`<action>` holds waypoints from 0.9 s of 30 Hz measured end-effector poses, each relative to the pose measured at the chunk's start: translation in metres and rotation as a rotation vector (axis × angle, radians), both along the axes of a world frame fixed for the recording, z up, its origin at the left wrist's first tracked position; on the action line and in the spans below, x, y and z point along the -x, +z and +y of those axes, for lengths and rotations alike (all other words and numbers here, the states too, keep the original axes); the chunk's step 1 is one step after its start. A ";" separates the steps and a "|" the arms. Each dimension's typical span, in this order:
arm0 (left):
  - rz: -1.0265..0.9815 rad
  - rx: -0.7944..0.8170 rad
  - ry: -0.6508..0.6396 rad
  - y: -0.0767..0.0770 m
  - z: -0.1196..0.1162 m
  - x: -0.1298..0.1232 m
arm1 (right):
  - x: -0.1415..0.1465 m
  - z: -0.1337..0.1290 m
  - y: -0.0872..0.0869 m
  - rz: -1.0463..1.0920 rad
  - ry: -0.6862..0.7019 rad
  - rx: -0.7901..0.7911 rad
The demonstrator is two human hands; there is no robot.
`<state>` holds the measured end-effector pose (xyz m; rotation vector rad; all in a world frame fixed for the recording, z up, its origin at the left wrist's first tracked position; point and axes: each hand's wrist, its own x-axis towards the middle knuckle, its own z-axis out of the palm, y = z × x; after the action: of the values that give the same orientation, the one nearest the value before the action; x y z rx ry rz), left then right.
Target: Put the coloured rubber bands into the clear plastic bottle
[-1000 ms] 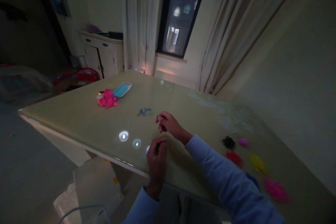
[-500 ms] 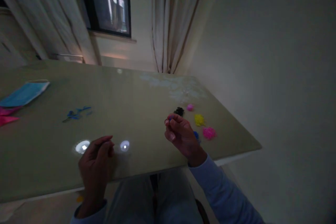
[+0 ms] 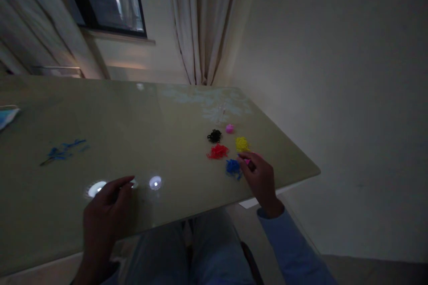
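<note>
My right hand [image 3: 259, 176] is at the right side of the table, thumb and fingers pinched, with a bit of blue at the tips that looks like a small rubber band. Beside those fingertips lies a heap of blue rubber bands [image 3: 233, 168]. A pink heap [image 3: 247, 161] is mostly hidden behind the hand. Close by are heaps of red rubber bands [image 3: 218, 152], yellow ones [image 3: 242, 144] and black ones [image 3: 214, 136]. My left hand [image 3: 105, 205] hovers at the table's front edge, thumb and forefinger close together; anything between them is too small to make out.
A small pink lump [image 3: 229, 128] and a clear object [image 3: 221, 113] sit behind the heaps. Blue scraps with a dark thin piece [image 3: 58, 152] lie at the left. A blue face mask [image 3: 7, 116] shows at the table's far left. The wall [image 3: 334, 98] stands right of the table [image 3: 160, 133].
My right hand has moved right and down to the blue heap, uncovering the red one. The view has swung right; my left hand stays near the front edge.
</note>
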<state>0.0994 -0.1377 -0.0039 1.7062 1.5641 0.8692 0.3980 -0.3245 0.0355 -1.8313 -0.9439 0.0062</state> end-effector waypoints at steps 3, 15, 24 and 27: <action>-0.013 -0.007 0.000 0.000 -0.001 0.000 | -0.018 -0.015 -0.011 -0.262 -0.052 0.128; 0.012 -0.010 0.026 0.004 -0.003 -0.005 | -0.027 -0.016 -0.035 -0.275 0.043 0.227; -0.007 -0.002 0.019 0.012 -0.004 -0.007 | -0.004 -0.012 -0.015 -0.299 0.020 0.041; -0.015 -0.016 -0.039 0.008 0.000 -0.006 | 0.022 0.005 -0.010 -0.281 0.133 -0.027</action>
<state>0.1051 -0.1377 0.0036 1.7324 1.5127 0.8749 0.3758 -0.3198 0.0258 -1.7704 -1.2549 -0.1852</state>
